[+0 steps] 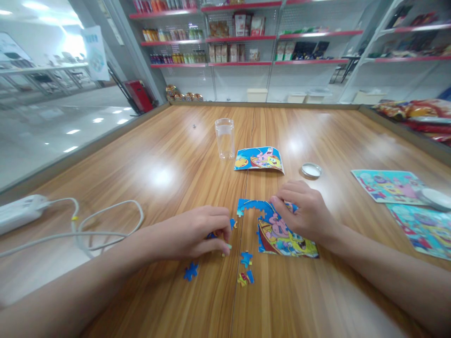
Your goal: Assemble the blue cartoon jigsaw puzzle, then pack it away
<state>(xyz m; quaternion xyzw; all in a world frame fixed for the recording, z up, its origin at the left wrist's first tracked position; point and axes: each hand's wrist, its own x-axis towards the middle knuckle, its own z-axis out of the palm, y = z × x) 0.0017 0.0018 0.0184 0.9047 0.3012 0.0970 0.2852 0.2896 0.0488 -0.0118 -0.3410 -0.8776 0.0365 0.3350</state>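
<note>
A partly assembled jigsaw puzzle [278, 230] lies on the wooden table, with blue edges, a pink figure and a yellow one. My right hand [303, 209] rests over its upper right part, fingers curled in and thumb at the top edge; what they hold, if anything, is hidden. To the left, my left hand [207, 232] pinches a puzzle piece [229, 246], mostly covered, with a pale green bit showing. Beside that hand are a loose blue piece [190, 271], a light blue piece [246, 258] and a multicoloured piece [243, 279]. More pieces lie partly under the fingers.
A reference picture [260, 158] stands bent beyond the puzzle, next to a clear plastic cup [224, 138]. A metal lid [311, 170] lies to its right. Two printed sheets [389, 185] sit at far right under a white round lid [437, 199]. White cables [105, 234] and a power strip [23, 211] occupy the left.
</note>
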